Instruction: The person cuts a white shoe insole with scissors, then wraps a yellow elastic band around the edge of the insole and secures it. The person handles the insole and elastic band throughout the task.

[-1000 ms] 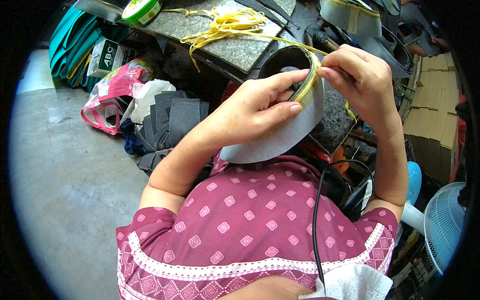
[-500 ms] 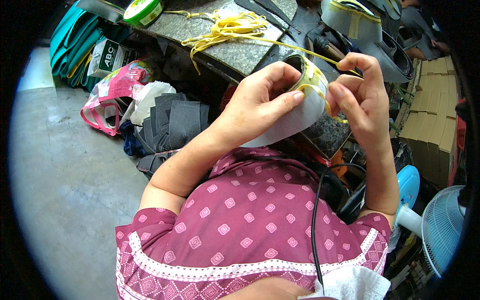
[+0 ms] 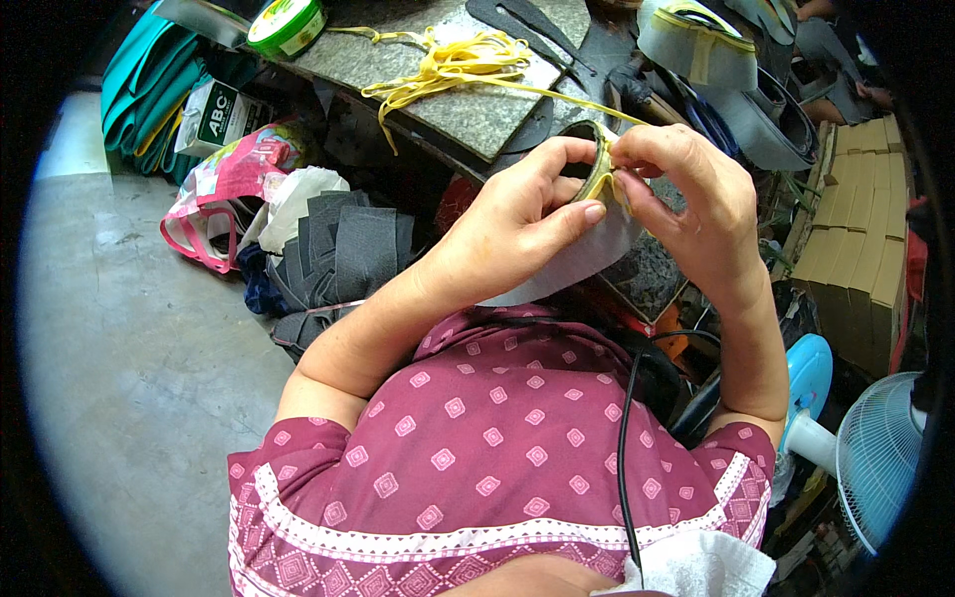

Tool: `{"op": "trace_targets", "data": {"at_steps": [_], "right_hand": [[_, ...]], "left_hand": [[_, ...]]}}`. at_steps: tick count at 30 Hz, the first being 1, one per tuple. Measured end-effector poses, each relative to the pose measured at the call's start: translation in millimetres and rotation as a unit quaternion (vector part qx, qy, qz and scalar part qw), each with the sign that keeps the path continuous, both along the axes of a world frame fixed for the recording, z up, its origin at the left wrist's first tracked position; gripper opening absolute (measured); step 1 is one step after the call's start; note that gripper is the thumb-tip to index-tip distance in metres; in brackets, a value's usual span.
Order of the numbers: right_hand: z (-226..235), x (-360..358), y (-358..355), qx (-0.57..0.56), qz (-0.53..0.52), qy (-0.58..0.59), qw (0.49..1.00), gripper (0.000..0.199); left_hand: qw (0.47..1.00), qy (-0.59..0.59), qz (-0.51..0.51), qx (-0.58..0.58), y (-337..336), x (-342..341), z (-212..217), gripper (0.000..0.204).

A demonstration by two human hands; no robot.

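Note:
My left hand [image 3: 517, 224] is closed on a curved pale-grey piece that looks like a shoe upper [image 3: 575, 261], its thumb outside and its fingers inside the opening. Yellow tape lines that rim. At the far side of the rim, my right hand [image 3: 701, 204] pinches the yellow tape [image 3: 557, 97] against the edge with thumb and forefinger. From there the strand runs back left to a loose yellow heap [image 3: 468, 62] on the stone slab [image 3: 477, 131]. The exact spot under the right fingertips is partly hidden.
Similar grey pieces [image 3: 696, 55] are stacked at the far right, near a row of tan cardboard [image 3: 856, 229]. A green tub [image 3: 286, 27] and black cut-outs [image 3: 532, 30] lie on the worktop. A fan [image 3: 875, 458] stands right; dark fabric pieces [image 3: 343, 244] lie left.
My right hand has moved left and down onto the rim, bringing the yellow strand with it. The loose tape end near the right fingers is now tucked from sight. My left hand stays nearly in place.

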State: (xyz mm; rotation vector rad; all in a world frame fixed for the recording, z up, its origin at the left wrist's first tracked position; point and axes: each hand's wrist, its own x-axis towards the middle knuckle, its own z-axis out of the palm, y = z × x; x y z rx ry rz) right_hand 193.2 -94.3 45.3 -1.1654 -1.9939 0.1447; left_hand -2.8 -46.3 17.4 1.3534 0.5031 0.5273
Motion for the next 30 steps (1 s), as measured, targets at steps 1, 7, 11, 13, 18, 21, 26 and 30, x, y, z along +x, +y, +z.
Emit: {"op": "trace_targets", "data": {"at_steps": [1,7,11,13,18,21,26,30], "right_hand": [[-1,-1,1,0.015,-0.001,-0.006,1.000,0.033],[-12,-5,3,0.000,-0.035,0.076,0.996,0.038],[-14,-8,-2,-0.136,-0.010,0.444,0.885,0.041],[-15,-10,-3,-0.129,-0.013,0.451,0.883,0.040],[-22,-16,-10,-0.083,-0.036,0.369,0.925,0.041],[-26,-16,-11,-0.052,-0.036,0.310,0.948,0.038],[-24,-13,-14,0.005,-0.047,0.177,0.983,0.034],[-18,-5,-16,0.090,0.007,-0.059,0.994,0.031]], "left_hand": [[1.000,0.005,-0.001,0.008,0,0,-1,0.042],[1.000,0.009,-0.005,0.022,-1,2,-4,0.044],[1.000,-0.025,-0.012,-0.009,-4,2,-2,0.044],[0.999,-0.024,-0.016,-0.029,-4,1,-1,0.044],[0.998,-0.048,-0.022,-0.044,-3,1,-1,0.044],[0.999,-0.041,-0.016,-0.023,-3,1,-2,0.044],[0.999,-0.034,-0.015,-0.019,-2,-1,-2,0.045],[1.000,-0.015,-0.020,0.001,0,-2,-4,0.045]]}}
